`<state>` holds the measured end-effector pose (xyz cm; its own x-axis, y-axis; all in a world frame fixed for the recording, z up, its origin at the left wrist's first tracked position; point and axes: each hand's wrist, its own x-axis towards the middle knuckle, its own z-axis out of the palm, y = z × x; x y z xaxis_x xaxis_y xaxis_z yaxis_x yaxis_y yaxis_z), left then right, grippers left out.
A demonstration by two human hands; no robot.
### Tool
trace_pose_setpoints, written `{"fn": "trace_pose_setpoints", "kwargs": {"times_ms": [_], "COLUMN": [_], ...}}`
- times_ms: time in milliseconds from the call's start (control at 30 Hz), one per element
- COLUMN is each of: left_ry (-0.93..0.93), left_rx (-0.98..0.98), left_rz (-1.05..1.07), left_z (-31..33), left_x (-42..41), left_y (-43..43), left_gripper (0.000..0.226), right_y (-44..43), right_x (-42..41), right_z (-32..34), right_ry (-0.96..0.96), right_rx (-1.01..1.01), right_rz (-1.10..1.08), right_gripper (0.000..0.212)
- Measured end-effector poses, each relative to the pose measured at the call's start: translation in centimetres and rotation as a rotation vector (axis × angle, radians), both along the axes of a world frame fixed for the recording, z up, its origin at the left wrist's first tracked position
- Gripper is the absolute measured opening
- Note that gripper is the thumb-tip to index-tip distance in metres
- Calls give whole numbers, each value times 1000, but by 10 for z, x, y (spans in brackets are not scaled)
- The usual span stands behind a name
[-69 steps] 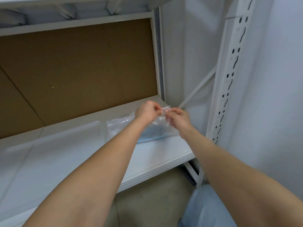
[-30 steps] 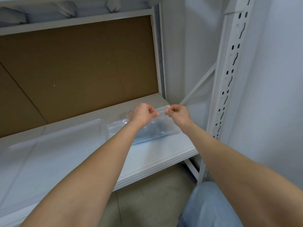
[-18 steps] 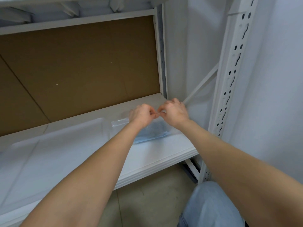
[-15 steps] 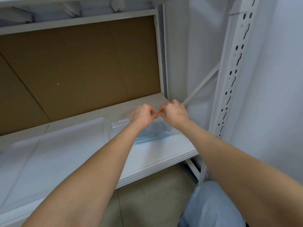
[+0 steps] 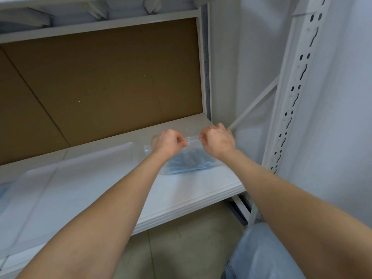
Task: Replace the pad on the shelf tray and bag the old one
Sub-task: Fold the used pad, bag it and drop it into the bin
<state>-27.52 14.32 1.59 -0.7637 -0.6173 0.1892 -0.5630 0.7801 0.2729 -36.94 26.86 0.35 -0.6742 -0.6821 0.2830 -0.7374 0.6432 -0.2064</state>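
Head view: left hand and right hand each pinch the top strip of the clear bag, likely to press it sealed; bag with blue old pad lies just right of the tray.

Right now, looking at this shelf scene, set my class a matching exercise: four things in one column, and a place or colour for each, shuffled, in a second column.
Things
1. plastic bag
2. tray
3. back panel
4. left hand

Descriptions
A. brown, standing behind the shelf
B. clear, with something blue inside
C. pinching the bag's top edge, opposite the right hand
D. pale and see-through, lying on the shelf left of the bag

Pairs: 1-B, 2-D, 3-A, 4-C
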Motion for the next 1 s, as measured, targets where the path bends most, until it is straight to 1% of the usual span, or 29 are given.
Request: {"fn": "trace_pose_setpoints", "kwargs": {"times_ms": [67,167,367,600,767,1000], "left_ry": [1,-1,-2,7,8,-11], "left_rx": [-16,-36,-27,-23,-20,-81], "left_rz": [0,-13,-15,-15,45,54], "left_z": [1,4,6,2,4,6], "left_x": [0,-2,1,5,19,27], "left_y": [3,6,5,5,-12,-16], "left_gripper": [19,17,18,19,21,17], "right_y": [-2,-8,-11,-12,-8,-10], "right_x": [2,7,13,17,15,20], "right_z": [1,1,1,1,3,3], "right_ry": [28,48,-39,-64,-68,-59], "right_rx": [9,17,-32,-36,-53,-39], "right_rz": [45,88,65,38,5,14], "right_gripper": [32,29,27,27,26,27]}}
